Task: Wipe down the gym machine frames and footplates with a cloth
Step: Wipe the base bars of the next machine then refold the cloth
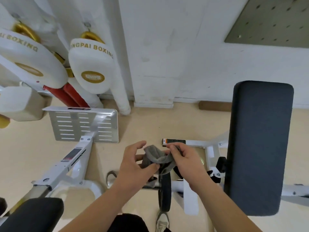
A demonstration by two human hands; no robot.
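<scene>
Cloth (157, 158): grey, crumpled, held in the air between both hands, low in the middle of the view, above a black wheel (164, 190).
Left hand (133, 164): grips the cloth's left side, thumb pressed on top, fingers (139, 145) loosely spread, some hidden behind the fabric.
Right hand (185, 158): pinches the cloth's right edge between thumb and curled fingers.
Footplate (83, 126): silver, slotted, tilted, well apart to the left of the cloth.
Frame (71, 158): white bar running from the footplate down to the lower left.
Back pad (257, 148): dark, upright, to the right of the hands.
Boxing pads (92, 67): white and gold, hanging on the wall at upper left.
Floor (142, 124): beige.
Shoe (162, 221): at the bottom edge.
</scene>
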